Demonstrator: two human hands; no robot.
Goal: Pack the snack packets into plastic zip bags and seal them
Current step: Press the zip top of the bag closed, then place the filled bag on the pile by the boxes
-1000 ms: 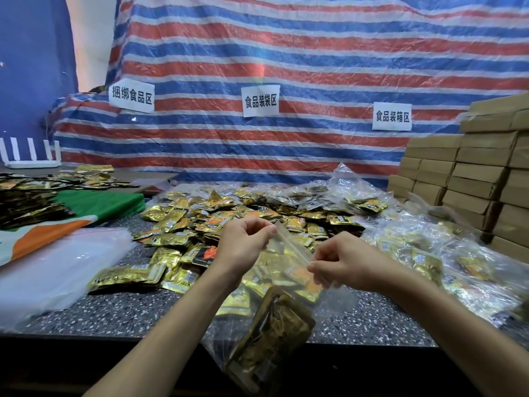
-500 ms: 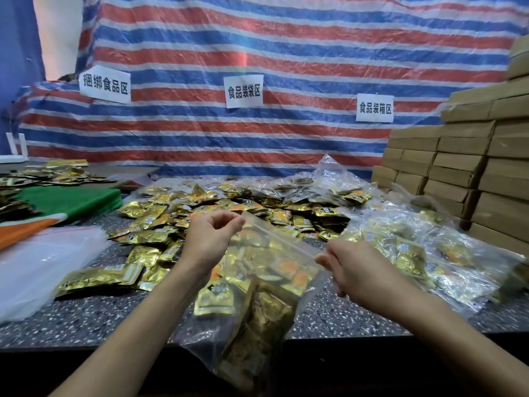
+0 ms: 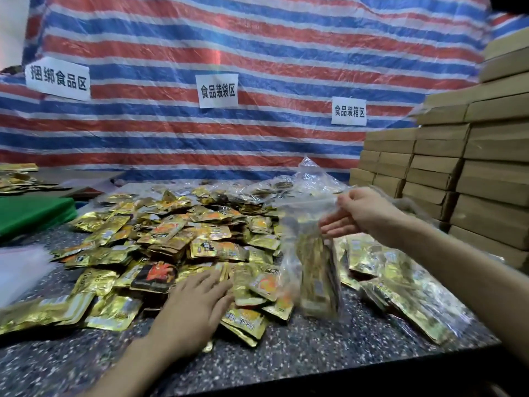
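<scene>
Zip bag (image 3: 312,270), filled, hanging near the front edge of the worktop (image 3: 315,349), rim pinched by your right hand (image 3: 363,213); left hand (image 3: 194,308) flat on loose snack packets (image 3: 171,233); risk: any unpressed seal gap opens, spilling contents.

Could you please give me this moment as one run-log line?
right hand: holds filled clear plastic zip bag by its top | left hand: flat on loose gold foil snack packets | seal: cannot tell

striped tarp (image 3: 257,47), speckled table (image 3: 300,348), stacked boxes (image 3: 472,173)
</scene>
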